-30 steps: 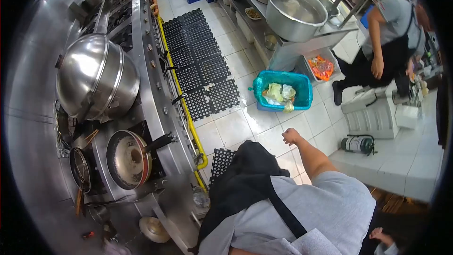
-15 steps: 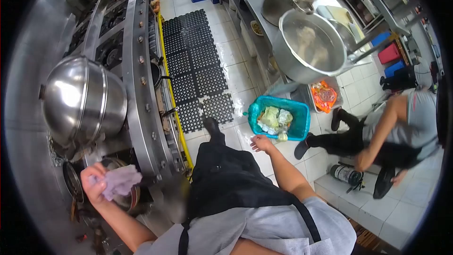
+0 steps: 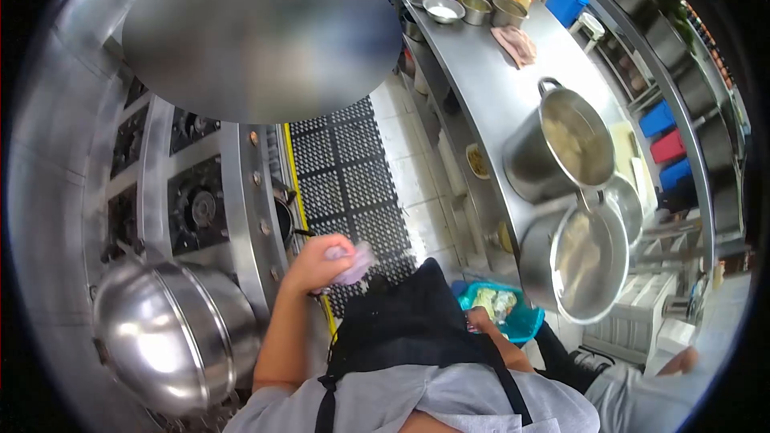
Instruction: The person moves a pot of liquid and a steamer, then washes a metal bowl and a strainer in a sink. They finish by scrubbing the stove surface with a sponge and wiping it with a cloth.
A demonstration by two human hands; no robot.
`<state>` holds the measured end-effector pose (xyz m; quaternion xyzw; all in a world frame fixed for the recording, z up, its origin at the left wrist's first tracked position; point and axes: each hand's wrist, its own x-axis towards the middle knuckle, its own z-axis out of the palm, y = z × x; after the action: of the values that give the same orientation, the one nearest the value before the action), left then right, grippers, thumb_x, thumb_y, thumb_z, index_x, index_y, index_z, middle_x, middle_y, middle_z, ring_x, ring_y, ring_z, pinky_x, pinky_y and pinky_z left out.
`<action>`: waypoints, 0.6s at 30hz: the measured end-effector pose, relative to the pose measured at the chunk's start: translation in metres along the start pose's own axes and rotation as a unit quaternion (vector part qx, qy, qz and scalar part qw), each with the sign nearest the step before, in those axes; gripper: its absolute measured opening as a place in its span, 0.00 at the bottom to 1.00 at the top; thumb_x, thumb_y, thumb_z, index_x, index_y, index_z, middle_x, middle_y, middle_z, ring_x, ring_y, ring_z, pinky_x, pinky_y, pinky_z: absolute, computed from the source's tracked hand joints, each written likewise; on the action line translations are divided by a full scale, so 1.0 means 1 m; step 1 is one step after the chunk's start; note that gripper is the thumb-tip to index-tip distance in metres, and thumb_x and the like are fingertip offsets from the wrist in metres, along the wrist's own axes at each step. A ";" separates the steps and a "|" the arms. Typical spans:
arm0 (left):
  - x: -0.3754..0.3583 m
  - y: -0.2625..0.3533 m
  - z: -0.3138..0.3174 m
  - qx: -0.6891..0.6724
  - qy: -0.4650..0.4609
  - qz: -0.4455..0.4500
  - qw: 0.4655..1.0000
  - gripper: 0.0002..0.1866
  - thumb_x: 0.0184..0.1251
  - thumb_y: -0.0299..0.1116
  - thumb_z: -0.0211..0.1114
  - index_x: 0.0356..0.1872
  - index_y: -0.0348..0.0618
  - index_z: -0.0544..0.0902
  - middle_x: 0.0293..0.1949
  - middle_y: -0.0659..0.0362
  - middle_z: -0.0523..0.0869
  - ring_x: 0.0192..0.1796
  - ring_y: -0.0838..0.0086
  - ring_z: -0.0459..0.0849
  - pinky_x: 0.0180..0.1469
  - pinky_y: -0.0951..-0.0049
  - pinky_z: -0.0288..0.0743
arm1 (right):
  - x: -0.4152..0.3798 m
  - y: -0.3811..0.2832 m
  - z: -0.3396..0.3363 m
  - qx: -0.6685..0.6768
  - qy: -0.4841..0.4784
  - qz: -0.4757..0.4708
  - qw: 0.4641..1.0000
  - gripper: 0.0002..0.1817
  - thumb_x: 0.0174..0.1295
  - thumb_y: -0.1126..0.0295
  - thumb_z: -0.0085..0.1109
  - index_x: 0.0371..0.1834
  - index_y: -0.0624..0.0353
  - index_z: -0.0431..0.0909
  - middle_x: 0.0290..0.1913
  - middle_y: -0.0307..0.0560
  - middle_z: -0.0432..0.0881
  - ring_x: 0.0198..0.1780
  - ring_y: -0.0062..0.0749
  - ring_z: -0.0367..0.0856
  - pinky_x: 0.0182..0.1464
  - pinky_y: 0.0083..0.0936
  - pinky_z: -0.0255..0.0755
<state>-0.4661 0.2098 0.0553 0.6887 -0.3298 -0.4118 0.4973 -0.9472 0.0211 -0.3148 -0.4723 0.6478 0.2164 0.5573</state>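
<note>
My left hand [image 3: 317, 263] is closed around a crumpled pale purple cloth [image 3: 357, 266], held up over the black floor mat beside the stove. Part of the cloth sticks out past my fingers. Down at my right side, my right hand [image 3: 479, 319] overlaps the edge of a teal bin [image 3: 525, 322] in this view. Its fingers are small and smeared, so I cannot tell how they are bent. Inside the bin lie pale green leafy scraps [image 3: 486, 298].
A stove with several burners [image 3: 200, 207] runs along the left, bearing a large domed steel pot [image 3: 172, 337]. On the right, a steel counter [image 3: 489, 104] carries two stockpots [image 3: 529, 156], bowls and a pink cloth [image 3: 515, 46]. Another person's sleeve [image 3: 626, 393] shows at lower right. A blurred oval hides the upper left.
My view has shifted forward along the aisle. My left hand with the cloth has come from beside the domed pot to in front of me. My right hand has drawn nearer my body.
</note>
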 end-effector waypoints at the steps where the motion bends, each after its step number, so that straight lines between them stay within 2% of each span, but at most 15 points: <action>1: 0.028 0.007 -0.011 0.046 0.010 -0.005 0.999 0.05 0.57 0.29 0.70 0.31 0.42 0.82 0.26 0.65 0.81 0.31 0.81 0.78 0.34 0.78 0.74 | 0.018 -0.017 -0.007 -0.145 -0.065 -0.208 0.965 0.11 0.53 0.62 0.61 0.31 0.58 0.83 0.33 0.54 0.86 0.36 0.44 0.87 0.41 0.44 0.81; 2: 0.054 0.008 -0.024 0.090 0.023 -0.011 0.996 0.05 0.57 0.29 0.70 0.32 0.41 0.83 0.26 0.64 0.81 0.31 0.81 0.78 0.34 0.77 0.74 | 0.041 -0.040 -0.005 -0.147 -0.067 -0.213 0.963 0.11 0.53 0.62 0.61 0.31 0.58 0.83 0.33 0.54 0.86 0.36 0.44 0.87 0.41 0.44 0.81; 4: 0.107 -0.028 -0.058 0.112 0.045 -0.005 0.993 0.06 0.55 0.29 0.70 0.31 0.40 0.83 0.25 0.63 0.80 0.31 0.83 0.77 0.35 0.77 0.73 | 0.081 -0.102 -0.002 -0.283 -0.084 -0.220 0.930 0.11 0.51 0.61 0.61 0.34 0.52 0.84 0.37 0.53 0.86 0.38 0.48 0.86 0.43 0.47 0.78; 5: 0.129 -0.059 -0.079 0.113 0.051 -0.059 0.990 0.06 0.56 0.31 0.69 0.32 0.40 0.84 0.25 0.61 0.82 0.31 0.79 0.79 0.37 0.74 0.75 | 0.102 -0.140 -0.003 -0.540 -0.094 -0.331 0.768 0.12 0.51 0.64 0.61 0.38 0.52 0.82 0.34 0.52 0.85 0.32 0.49 0.84 0.38 0.45 0.78; 6: 0.145 -0.089 -0.098 0.110 0.063 -0.114 0.985 0.07 0.57 0.33 0.67 0.33 0.41 0.85 0.26 0.60 0.84 0.32 0.76 0.82 0.38 0.71 0.77 | 0.128 -0.179 -0.005 -0.550 -0.097 -0.339 0.757 0.12 0.51 0.64 0.61 0.38 0.52 0.82 0.34 0.52 0.85 0.32 0.49 0.84 0.38 0.45 0.78; 7: 0.152 -0.115 -0.115 0.104 0.089 -0.117 0.984 0.07 0.57 0.33 0.67 0.33 0.41 0.85 0.26 0.60 0.84 0.32 0.76 0.82 0.38 0.71 0.77 | 0.156 -0.221 -0.009 -0.456 -0.117 -0.288 0.834 0.12 0.54 0.64 0.61 0.40 0.53 0.81 0.33 0.52 0.84 0.30 0.47 0.83 0.36 0.43 0.78; 8: 0.157 -0.138 -0.128 0.241 0.110 -0.160 0.951 0.09 0.59 0.36 0.65 0.33 0.42 0.86 0.28 0.58 0.85 0.33 0.70 0.84 0.39 0.66 0.78 | 0.184 -0.274 -0.019 -0.362 -0.133 -0.231 0.893 0.12 0.56 0.64 0.60 0.41 0.54 0.80 0.32 0.51 0.83 0.29 0.46 0.82 0.34 0.42 0.79; 9: 0.156 -0.162 -0.139 0.366 0.130 -0.213 0.896 0.10 0.60 0.39 0.64 0.33 0.44 0.87 0.29 0.56 0.87 0.35 0.65 0.86 0.40 0.62 0.79 | 0.209 -0.331 -0.028 -0.269 -0.149 -0.170 0.936 0.12 0.58 0.64 0.60 0.43 0.55 0.79 0.31 0.51 0.82 0.27 0.44 0.81 0.32 0.41 0.79; 11: 0.128 -0.230 -0.167 0.363 0.047 -0.109 0.924 0.13 0.62 0.45 0.60 0.32 0.49 0.88 0.33 0.55 0.88 0.40 0.58 0.87 0.42 0.54 0.79 | 0.237 -0.429 -0.012 -0.069 -0.180 -0.026 0.981 0.12 0.63 0.65 0.59 0.46 0.58 0.78 0.28 0.50 0.80 0.24 0.41 0.80 0.28 0.38 0.80; 12: 0.114 -0.258 -0.172 0.356 0.078 -0.126 0.923 0.13 0.62 0.45 0.60 0.32 0.49 0.88 0.33 0.55 0.88 0.40 0.58 0.87 0.42 0.54 0.79 | 0.216 -0.495 -0.007 -0.123 -0.122 -0.085 0.981 0.14 0.66 0.63 0.57 0.48 0.59 0.76 0.29 0.51 0.81 0.24 0.41 0.80 0.26 0.39 0.80; 13: 0.102 -0.284 -0.172 0.405 0.076 -0.089 0.907 0.14 0.62 0.46 0.60 0.31 0.50 0.88 0.32 0.55 0.88 0.39 0.59 0.87 0.40 0.54 0.79 | 0.185 -0.569 -0.004 -0.171 -0.062 -0.149 0.972 0.15 0.69 0.61 0.56 0.51 0.61 0.75 0.30 0.52 0.81 0.25 0.40 0.81 0.24 0.39 0.79; 14: 0.092 -0.304 -0.169 0.451 0.073 -0.054 0.888 0.15 0.62 0.47 0.60 0.29 0.51 0.88 0.31 0.56 0.88 0.39 0.60 0.87 0.39 0.55 0.79 | 0.175 -0.636 -0.003 -0.206 -0.055 -0.187 0.959 0.18 0.69 0.60 0.55 0.53 0.61 0.73 0.33 0.54 0.82 0.27 0.41 0.82 0.26 0.40 0.80; 15: 0.087 -0.317 -0.162 0.477 0.011 -0.135 0.868 0.15 0.61 0.48 0.60 0.30 0.50 0.88 0.32 0.56 0.88 0.38 0.60 0.88 0.39 0.55 0.79 | 0.169 -0.697 -0.004 -0.242 -0.046 -0.223 0.943 0.20 0.69 0.58 0.55 0.55 0.62 0.71 0.35 0.56 0.83 0.30 0.43 0.84 0.28 0.41 0.81; 16: 0.086 -0.328 -0.152 0.492 -0.051 -0.214 0.842 0.15 0.60 0.48 0.61 0.31 0.50 0.89 0.33 0.56 0.89 0.38 0.59 0.88 0.39 0.55 0.79 | 0.154 -0.756 0.001 -0.191 -0.050 -0.234 0.952 0.21 0.69 0.58 0.55 0.56 0.62 0.71 0.37 0.57 0.83 0.33 0.44 0.84 0.30 0.42 0.81; 18: 0.080 -0.334 -0.126 0.343 0.064 -0.414 0.841 0.16 0.58 0.48 0.63 0.35 0.48 0.89 0.37 0.53 0.89 0.39 0.58 0.88 0.43 0.57 0.81 | 0.128 -0.863 0.013 -0.101 -0.076 -0.272 0.954 0.24 0.69 0.54 0.56 0.58 0.61 0.71 0.40 0.56 0.83 0.37 0.43 0.84 0.34 0.45 0.81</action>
<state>-0.3029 0.2885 -0.2627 0.9126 -0.1009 -0.3949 0.0327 -0.1955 -0.4130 -0.2248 -0.6669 0.4253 0.1559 0.5916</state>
